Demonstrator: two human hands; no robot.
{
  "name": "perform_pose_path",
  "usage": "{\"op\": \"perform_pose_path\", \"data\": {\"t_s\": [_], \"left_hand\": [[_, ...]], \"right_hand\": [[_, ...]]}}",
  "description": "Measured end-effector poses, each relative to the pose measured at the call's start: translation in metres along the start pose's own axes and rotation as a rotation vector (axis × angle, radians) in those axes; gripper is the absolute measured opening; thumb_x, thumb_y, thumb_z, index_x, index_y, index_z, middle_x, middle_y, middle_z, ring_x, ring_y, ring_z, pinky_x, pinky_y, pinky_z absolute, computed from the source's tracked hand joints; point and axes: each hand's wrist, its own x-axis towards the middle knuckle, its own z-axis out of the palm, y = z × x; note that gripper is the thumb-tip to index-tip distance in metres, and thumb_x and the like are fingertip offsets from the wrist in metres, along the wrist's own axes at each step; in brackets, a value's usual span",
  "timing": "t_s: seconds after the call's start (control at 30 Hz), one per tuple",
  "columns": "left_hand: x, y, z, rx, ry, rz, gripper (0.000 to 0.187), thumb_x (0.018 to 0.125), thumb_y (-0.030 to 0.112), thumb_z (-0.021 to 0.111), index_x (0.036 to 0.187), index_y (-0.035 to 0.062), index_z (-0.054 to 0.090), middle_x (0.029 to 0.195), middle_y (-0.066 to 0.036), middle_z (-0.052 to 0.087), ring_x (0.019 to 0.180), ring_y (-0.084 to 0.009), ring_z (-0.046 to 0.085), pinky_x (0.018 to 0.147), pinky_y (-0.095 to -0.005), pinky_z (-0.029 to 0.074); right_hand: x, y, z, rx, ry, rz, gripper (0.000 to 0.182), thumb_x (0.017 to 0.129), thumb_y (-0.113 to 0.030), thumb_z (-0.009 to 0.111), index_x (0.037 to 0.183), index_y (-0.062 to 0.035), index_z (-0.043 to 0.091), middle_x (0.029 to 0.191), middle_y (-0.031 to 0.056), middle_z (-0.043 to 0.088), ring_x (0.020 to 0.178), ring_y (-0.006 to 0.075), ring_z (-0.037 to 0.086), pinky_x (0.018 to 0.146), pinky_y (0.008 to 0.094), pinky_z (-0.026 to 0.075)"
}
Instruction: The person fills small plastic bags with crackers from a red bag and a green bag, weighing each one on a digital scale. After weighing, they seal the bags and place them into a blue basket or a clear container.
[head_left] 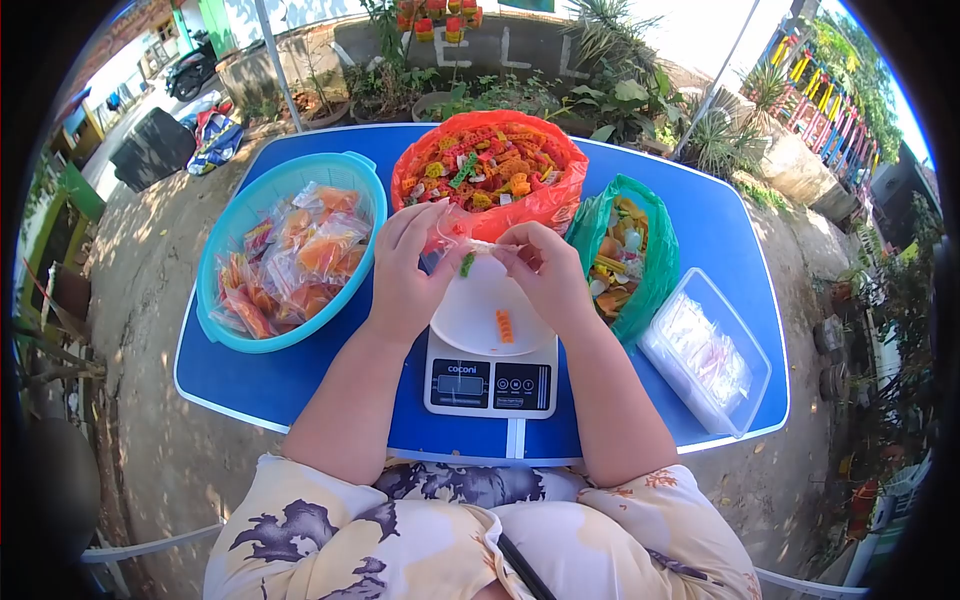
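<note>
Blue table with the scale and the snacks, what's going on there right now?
A person's left hand and right hand together hold a small clear bag above a kitchen scale. One orange piece lies on the scale's plate. Behind it sits a red bag of mixed coloured snacks. A turquoise basket to the left holds filled packets, and a green bag and a clear box stand to the right.

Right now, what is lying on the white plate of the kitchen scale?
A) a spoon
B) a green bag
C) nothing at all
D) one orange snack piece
D: a single orange snack piece lies on the white plate of the kitchen scale, below the left hand and right hand, which hold a small clear bag above it.
</note>
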Motion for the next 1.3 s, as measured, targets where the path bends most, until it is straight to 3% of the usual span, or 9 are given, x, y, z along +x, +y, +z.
{"op": "perform_pose_path", "data": {"t_s": [0.1,0.23,0.63,0.83,0.93,1.03,1.13,1.23,1.3], "left_hand": [[0.000,0.001,0.000,0.001,-0.001,-0.003,0.057,0.078,0.009,0.085,0.131,0.0051,0.063,0.125,-0.013,0.065,0.116,-0.0298,0.062,0.100,-0.0387,0.049],[-0.001,-0.001,0.002,0.005,-0.009,0.013,0.057,0.079,0.010,0.085,0.131,0.0052,0.063,0.125,-0.012,0.065,0.116,-0.0297,0.062,0.100,-0.0385,0.049],[-0.007,0.003,0.007,0.000,-0.054,-0.021,0.058,0.078,0.021,0.086,0.129,0.0072,0.063,0.125,-0.011,0.063,0.117,-0.0319,0.059,0.104,-0.0451,0.045],[-0.005,0.009,0.006,0.045,-0.062,0.062,0.061,0.075,0.023,0.087,0.128,0.0070,0.064,0.122,-0.010,0.064,0.116,-0.0318,0.060,0.103,-0.0448,0.046],[-0.004,0.010,0.005,0.037,-0.061,0.109,0.065,0.072,0.018,0.090,0.130,0.0070,0.064,0.122,-0.010,0.065,0.112,-0.0295,0.061,0.098,-0.0415,0.049],[-0.002,0.012,0.005,0.038,-0.057,0.127,0.064,0.071,0.018,0.090,0.129,0.0068,0.065,0.120,-0.009,0.065,0.111,-0.0293,0.061,0.096,-0.0414,0.049],[-0.002,0.012,0.006,0.026,-0.037,0.110,0.060,0.074,0.023,0.087,0.127,0.0080,0.065,0.118,-0.008,0.067,0.110,-0.0280,0.063,0.102,-0.0444,0.046],[-0.003,0.010,0.006,0.045,-0.020,0.127,0.059,0.074,0.021,0.087,0.127,0.0080,0.065,0.118,-0.007,0.067,0.111,-0.0275,0.063,0.102,-0.0447,0.046],[-0.003,0.009,0.005,0.078,-0.022,0.149,0.058,0.074,0.020,0.087,0.127,0.0080,0.065,0.117,-0.007,0.067,0.111,-0.0270,0.063,0.102,-0.0449,0.046]], "right_hand": [[0.008,0.015,-0.002,0.355,0.153,-0.001,0.014,0.099,-0.005,0.066,0.112,-0.0007,0.068,0.096,0.0036,0.070,0.083,0.0115,0.068,0.079,0.0256,0.056],[0.012,0.021,-0.002,0.523,0.195,-0.104,0.020,0.101,-0.004,0.063,0.120,0.0003,0.067,0.104,0.0060,0.070,0.094,0.0123,0.068,0.086,0.0260,0.057],[0.001,0.004,0.007,0.659,0.309,-0.123,0.017,0.097,0.000,0.068,0.113,0.0006,0.064,0.104,0.0070,0.070,0.094,0.0115,0.068,0.087,0.0251,0.055],[-0.005,-0.002,0.016,0.532,0.280,-0.130,0.011,0.093,-0.002,0.073,0.102,-0.0004,0.066,0.097,0.0041,0.071,0.090,0.0085,0.066,0.081,0.0228,0.053],[-0.006,0.001,0.020,0.477,0.285,-0.175,0.010,0.092,-0.005,0.076,0.097,-0.0018,0.067,0.094,0.0039,0.071,0.085,0.0079,0.065,0.079,0.0239,0.052],[-0.008,-0.004,0.019,0.316,0.284,-0.187,0.010,0.088,-0.005,0.078,0.093,-0.0030,0.069,0.099,0.0060,0.072,0.091,0.0139,0.065,0.084,0.0301,0.051],[-0.005,-0.005,0.017,-0.050,0.343,-0.404,0.011,0.086,-0.010,0.079,0.093,-0.0054,0.073,0.108,0.0079,0.072,0.102,0.0228,0.064,0.092,0.0363,0.050],[-0.004,-0.006,0.019,-0.168,0.331,-0.506,0.013,0.085,-0.015,0.079,0.095,-0.0075,0.076,0.115,0.0089,0.071,0.112,0.0289,0.060,0.099,0.0392,0.047],[-0.005,-0.011,0.018,-0.249,0.308,-0.581,0.016,0.086,-0.019,0.078,0.099,-0.0085,0.077,0.116,0.0095,0.071,0.109,0.0286,0.062,0.097,0.0395,0.049]]}}
